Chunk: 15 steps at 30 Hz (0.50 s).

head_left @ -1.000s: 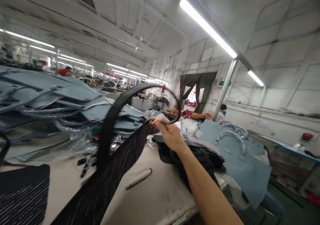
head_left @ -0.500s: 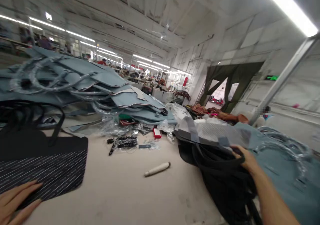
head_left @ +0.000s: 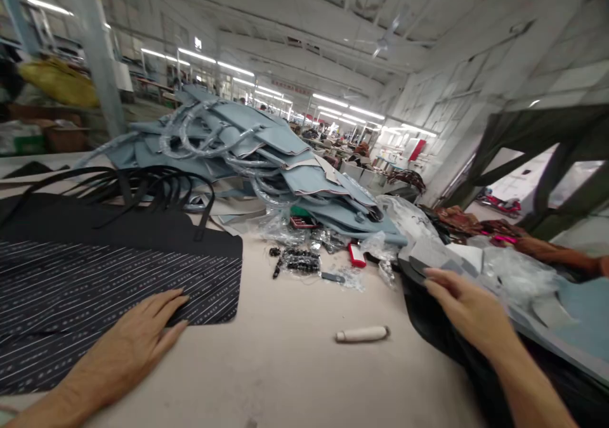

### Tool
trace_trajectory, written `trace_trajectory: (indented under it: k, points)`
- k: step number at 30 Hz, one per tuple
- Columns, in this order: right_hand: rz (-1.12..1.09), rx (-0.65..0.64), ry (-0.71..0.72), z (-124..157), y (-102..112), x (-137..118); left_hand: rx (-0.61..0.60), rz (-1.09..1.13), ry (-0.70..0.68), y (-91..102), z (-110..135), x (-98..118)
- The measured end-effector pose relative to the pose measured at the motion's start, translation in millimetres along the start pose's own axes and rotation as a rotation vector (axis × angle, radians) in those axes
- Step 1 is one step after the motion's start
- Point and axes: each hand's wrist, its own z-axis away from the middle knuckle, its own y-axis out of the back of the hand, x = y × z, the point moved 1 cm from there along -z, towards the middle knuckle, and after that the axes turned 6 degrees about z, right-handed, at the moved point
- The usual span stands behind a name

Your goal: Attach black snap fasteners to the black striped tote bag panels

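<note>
My left hand (head_left: 128, 333) lies flat with fingers stretched on a black bag panel (head_left: 200, 282) printed with fine white dashed stripes. Black strap handles (head_left: 143, 184) rise from the panel's far edge, several together. On the right, my right hand (head_left: 469, 311) is closed at the top edge of a black bag piece (head_left: 423, 314), its fingers bent and thumb near them; motion blurs the fingertips. This piece hangs toward the table's near right side, partly hidden by my forearm. Between the hands lies a pale, stick-like handle (head_left: 362, 334) on the table.
Light-blue bag pieces (head_left: 285, 130) with plastic-wrapped handles are heaped behind. Small black parts in plastic (head_left: 299, 260), a red-and-white box (head_left: 356, 255) and a grey flat piece (head_left: 333, 277) lie mid-table (head_left: 285, 364). Clear plastic (head_left: 514, 272) and brown material (head_left: 561, 253) stand at right.
The view has turned left, so things sit further right. My right hand has left the black strap and is now at the piece's top edge. My left hand rests further onto the striped panel.
</note>
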Motion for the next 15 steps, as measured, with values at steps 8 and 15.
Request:
trace_trajectory:
  k: [8, 15]
  points:
    - [-0.119, -0.431, 0.465, -15.9, -176.3, -191.7, -0.046, -0.043, 0.067, -4.9, 2.5, -3.1]
    - [0.048, -0.621, 0.628, -37.4, -251.6, -251.1, 0.000, 0.015, 0.126, -6.9, 4.6, -1.4]
